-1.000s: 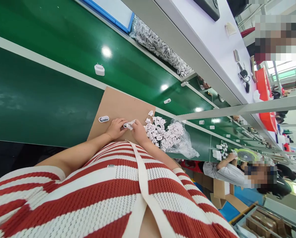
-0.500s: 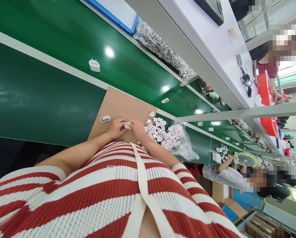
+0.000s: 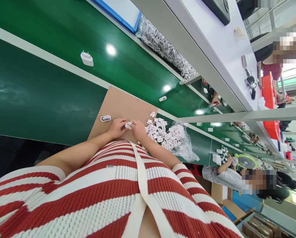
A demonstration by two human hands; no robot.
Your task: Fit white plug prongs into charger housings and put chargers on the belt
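Both my hands meet over the brown cardboard sheet point(image 3: 130, 102), close to my body. Between them is a small white plastic charger part point(image 3: 128, 125). My left hand point(image 3: 117, 128) pinches its left end, and my right hand point(image 3: 138, 130) has its fingers closed at the right end. The fingers partly cover the part, so its exact shape is hidden. Left of my hands an oval white charger housing point(image 3: 105, 118) lies on the cardboard with its open, dark inside facing up. Right of my right hand is a loose pile of white plastic plug pieces point(image 3: 158, 129).
A clear plastic bag point(image 3: 187, 145) of the same pieces lies beyond the pile. On the green conveyor belt point(image 3: 128, 69) are a two-pin white charger point(image 3: 87, 59) and a small housing point(image 3: 163, 98). A metal post point(image 3: 212, 116) crosses at right. Co-workers sit farther along.
The chargers on the belt have shifted left. A co-worker's hand now reaches over the belt's far side. My hands keep nearly the same hold on the white part.
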